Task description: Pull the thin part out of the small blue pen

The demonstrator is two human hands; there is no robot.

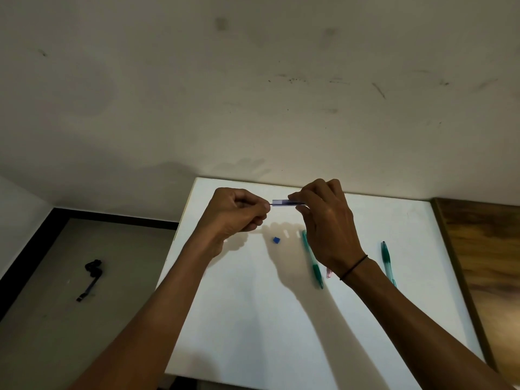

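I see the right hand point(326, 220) holding a clear blue pen barrel point(288, 203) above the far part of the white tabletop point(253, 319); its fingers point(302, 198) are curled round the barrel's right end. The barrel lies level, its long axis running left to right, with the open end toward the left hand point(239, 211). That hand's fingers are curled tight and pinch a thin dark refill point(271, 204), which points straight into the barrel's left end. Only a short bit of it shows, so I cannot tell how far in it sits.

Below the hands, a small blue cap point(276, 240) lies on the tabletop. A green pen point(312, 260) lies just beside the right wrist, tip toward me, and a second green pen point(387, 261) lies well to its right, roughly parallel. A black strap point(91, 277) lies on the floor at left.
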